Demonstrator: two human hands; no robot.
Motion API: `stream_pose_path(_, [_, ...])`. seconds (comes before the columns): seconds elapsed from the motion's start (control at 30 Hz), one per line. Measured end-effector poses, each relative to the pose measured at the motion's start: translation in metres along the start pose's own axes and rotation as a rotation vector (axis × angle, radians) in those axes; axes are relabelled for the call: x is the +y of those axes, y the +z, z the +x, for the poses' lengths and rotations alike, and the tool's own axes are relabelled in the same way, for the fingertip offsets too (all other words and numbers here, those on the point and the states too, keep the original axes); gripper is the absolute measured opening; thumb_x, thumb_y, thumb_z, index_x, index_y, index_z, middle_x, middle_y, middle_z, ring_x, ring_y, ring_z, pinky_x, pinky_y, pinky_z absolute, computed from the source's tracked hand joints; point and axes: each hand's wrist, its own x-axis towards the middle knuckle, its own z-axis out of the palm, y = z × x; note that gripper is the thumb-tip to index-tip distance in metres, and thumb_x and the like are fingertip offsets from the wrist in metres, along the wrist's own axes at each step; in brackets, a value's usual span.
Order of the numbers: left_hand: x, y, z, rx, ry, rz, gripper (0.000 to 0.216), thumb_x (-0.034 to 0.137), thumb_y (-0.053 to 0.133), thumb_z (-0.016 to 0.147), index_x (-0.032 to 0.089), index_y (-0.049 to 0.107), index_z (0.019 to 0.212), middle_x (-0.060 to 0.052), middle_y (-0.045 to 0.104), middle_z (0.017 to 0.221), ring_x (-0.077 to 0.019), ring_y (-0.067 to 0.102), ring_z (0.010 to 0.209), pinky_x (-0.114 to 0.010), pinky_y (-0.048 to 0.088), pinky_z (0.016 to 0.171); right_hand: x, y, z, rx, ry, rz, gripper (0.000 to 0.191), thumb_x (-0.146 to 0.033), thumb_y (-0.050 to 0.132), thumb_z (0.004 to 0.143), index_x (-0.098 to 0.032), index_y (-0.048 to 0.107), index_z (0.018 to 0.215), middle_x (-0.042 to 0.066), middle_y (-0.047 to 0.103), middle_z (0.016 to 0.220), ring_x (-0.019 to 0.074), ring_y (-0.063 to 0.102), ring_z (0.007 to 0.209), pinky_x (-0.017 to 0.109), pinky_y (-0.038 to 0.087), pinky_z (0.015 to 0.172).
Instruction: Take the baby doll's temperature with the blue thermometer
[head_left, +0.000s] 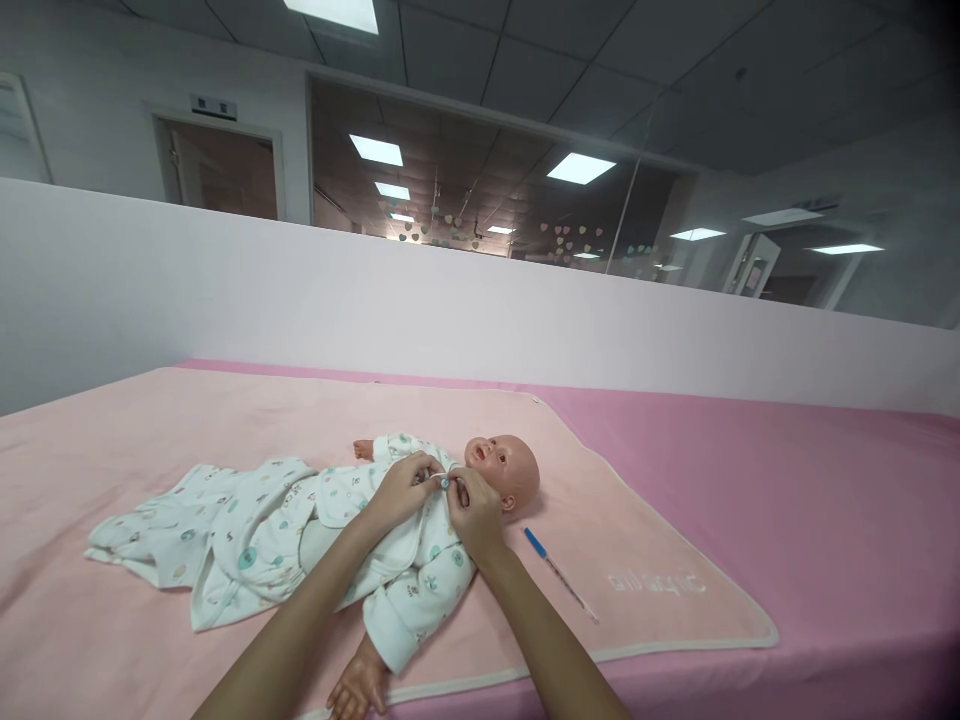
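A baby doll [504, 468] lies on its back on a pale pink blanket [652, 540], head to the right. It wears a white printed baby garment [420, 570], partly loose and spread to the left. My left hand [401, 488] pinches the garment's edge at the doll's chest near the neck. My right hand [474, 512] pinches the opposite edge right beside it, at a small blue button [445, 484]. Both hands meet under the doll's chin, fingers closed on the fabric.
A blue-capped pen-like stick [559, 573] lies on the blanket right of my right arm. The blanket covers a brighter pink bed surface [825, 500]. A low white partition wall [450, 310] runs behind the bed, with glass and office ceiling lights beyond.
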Motion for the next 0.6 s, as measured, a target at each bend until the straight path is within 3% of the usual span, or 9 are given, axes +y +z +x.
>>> stream_pose_path(0.27, [-0.004,0.001,0.001,-0.017,-0.039,-0.147,0.012,0.024,0.046,0.072,0.018,0.055,0.076,0.001,0.053,0.071,-0.0144,0.049,0.067,-0.025,0.036,0.064,-0.001,0.0,0.001,0.011,-0.006,-0.014,0.018,-0.012,0.04,0.078,-0.017,0.057,0.077,0.002,0.059,0.066,0.0111,0.053,0.057,0.021,0.041,0.055])
stream_pose_path(0.47, [-0.002,-0.002,-0.001,0.012,-0.069,-0.347,0.011,0.019,0.048,0.071,0.018,0.052,0.081,0.001,0.057,0.071,-0.0146,0.055,0.071,-0.025,0.04,0.067,-0.003,-0.003,0.001,0.003,-0.008,0.008,0.022,-0.011,0.041,0.076,-0.019,0.061,0.083,0.005,0.062,0.085,0.0139,0.058,0.074,0.023,0.047,0.064])
stream_pose_path(0.6, [-0.006,-0.013,0.0,-0.017,-0.213,-0.556,0.017,0.024,0.055,0.069,0.017,0.055,0.085,-0.004,0.063,0.083,-0.0171,0.058,0.082,-0.027,0.042,0.073,-0.013,-0.009,0.004,-0.07,-0.04,0.025,0.029,-0.012,0.042,0.075,-0.019,0.059,0.097,0.007,0.06,0.099,0.0167,0.057,0.089,0.026,0.047,0.074])
